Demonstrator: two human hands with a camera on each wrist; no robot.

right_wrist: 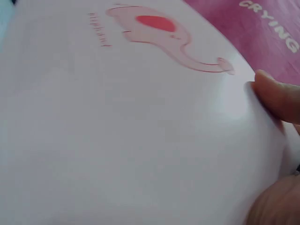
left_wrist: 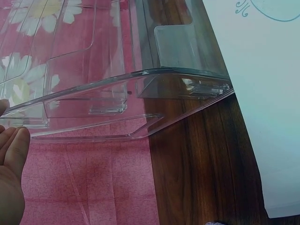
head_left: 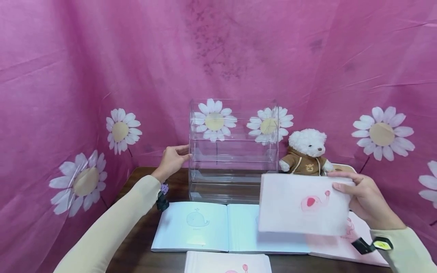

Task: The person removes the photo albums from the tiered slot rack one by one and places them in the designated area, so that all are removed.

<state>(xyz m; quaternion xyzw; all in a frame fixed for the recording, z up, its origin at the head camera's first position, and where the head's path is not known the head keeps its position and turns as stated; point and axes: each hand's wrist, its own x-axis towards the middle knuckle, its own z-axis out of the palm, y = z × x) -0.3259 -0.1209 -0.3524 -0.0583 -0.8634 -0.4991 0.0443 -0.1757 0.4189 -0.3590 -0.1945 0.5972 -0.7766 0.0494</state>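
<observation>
My left hand (head_left: 172,162) holds the left side of a clear plastic tiered rack (head_left: 233,157), thumb and fingers at its edge. In the left wrist view, the fingers (left_wrist: 16,150) pinch that transparent edge (left_wrist: 93,91). With my right hand (head_left: 367,197) I grip the right end of a pale pink notebook (head_left: 290,204) showing an elephant with a red ear. It hangs tilted above the table, in front of the rack's lower right. In the right wrist view, the thumb (right_wrist: 276,96) presses the elephant cover (right_wrist: 140,126); the fingers behind it are mostly hidden.
A light blue whale notebook (head_left: 192,227) lies beside another blue one (head_left: 242,231), partly covered. A pink notebook (head_left: 362,242) lies at the right, another (head_left: 211,263) at the front. A white teddy bear (head_left: 307,151) in a brown hoodie sits right of the rack on the wooden table (head_left: 133,231).
</observation>
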